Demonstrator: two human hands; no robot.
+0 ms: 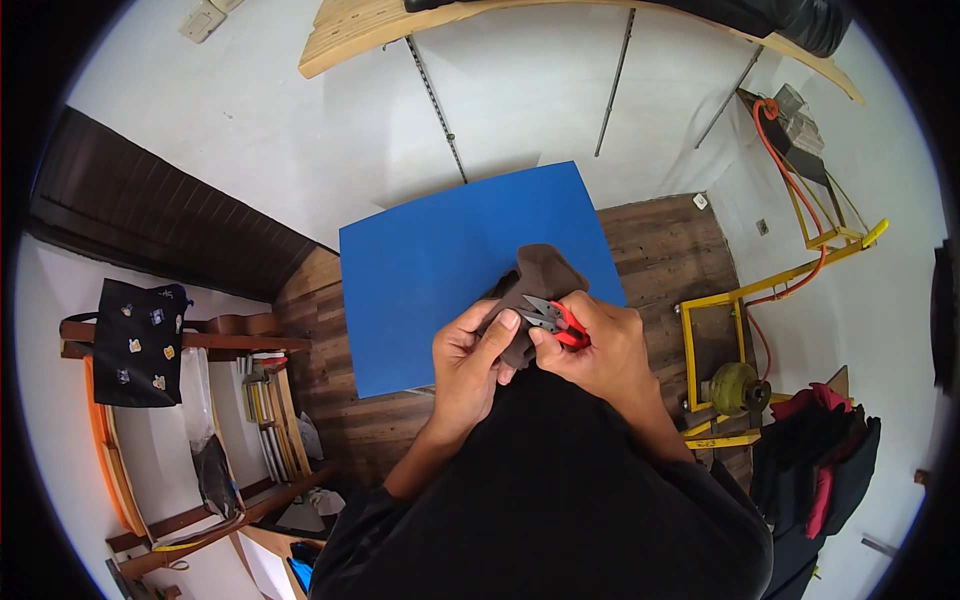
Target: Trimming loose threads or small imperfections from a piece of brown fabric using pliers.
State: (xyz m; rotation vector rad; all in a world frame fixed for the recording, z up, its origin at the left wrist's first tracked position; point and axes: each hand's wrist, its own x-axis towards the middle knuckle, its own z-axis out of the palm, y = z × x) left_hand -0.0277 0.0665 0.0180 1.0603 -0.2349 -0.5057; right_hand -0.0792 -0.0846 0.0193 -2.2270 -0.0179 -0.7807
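Note:
A piece of dark brown-grey cloth (545,268) is bunched up over the near right part of a blue tabletop (430,260). My left hand (470,352) pinches this cloth between thumb and fingers. In my right hand (605,345) are thread snips (572,328) with red handles and short grey metal blades. The blades stand apart, their tips pointing left over the cloth beside my left thumb. Part of the cloth is hidden behind both hands. What exactly lies between the blades is too small to tell.
A wooden shelf (360,35) juts from the wall beyond the table. On the right stands a yellow metal frame (690,350) with an orange hose and a green round motor (738,388). Dark and red clothes (815,460) hang nearby. At left are a black bag (140,345) and a wooden rack (285,420).

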